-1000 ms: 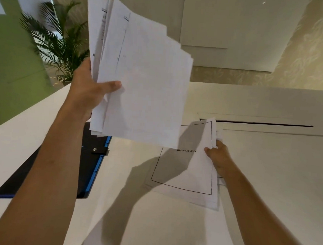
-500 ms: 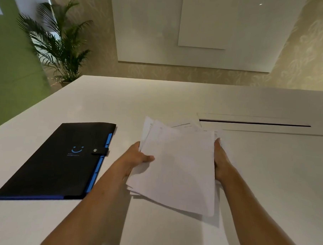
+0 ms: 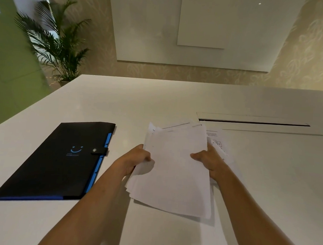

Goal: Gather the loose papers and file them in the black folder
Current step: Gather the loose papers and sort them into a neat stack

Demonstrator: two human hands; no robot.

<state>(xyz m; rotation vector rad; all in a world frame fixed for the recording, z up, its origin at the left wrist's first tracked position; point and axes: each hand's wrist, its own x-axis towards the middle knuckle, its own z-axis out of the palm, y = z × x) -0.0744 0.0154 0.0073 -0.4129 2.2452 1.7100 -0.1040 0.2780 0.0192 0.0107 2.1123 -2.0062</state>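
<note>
A ragged stack of white papers (image 3: 175, 171) lies on the white table in front of me, its sheets fanned unevenly at the far end. My left hand (image 3: 137, 158) grips the stack's left edge, thumb on top. My right hand (image 3: 209, 159) grips the right edge, thumb over the top sheet. A printed sheet (image 3: 216, 141) pokes out under the right hand. The black folder (image 3: 62, 160) lies shut to the left, with blue tabs along its right side, a snap strap and a blue smile logo.
The white table (image 3: 157, 103) has a long narrow slot (image 3: 253, 122) set into it behind the papers. A potted palm (image 3: 56, 43) stands past the table's far left corner beside a green wall.
My left hand has brought its raised bundle down onto the sheet on the table, uncovering the folder. Both hands now hold the merged stack by its sides, and my right thumb has come over the top.
</note>
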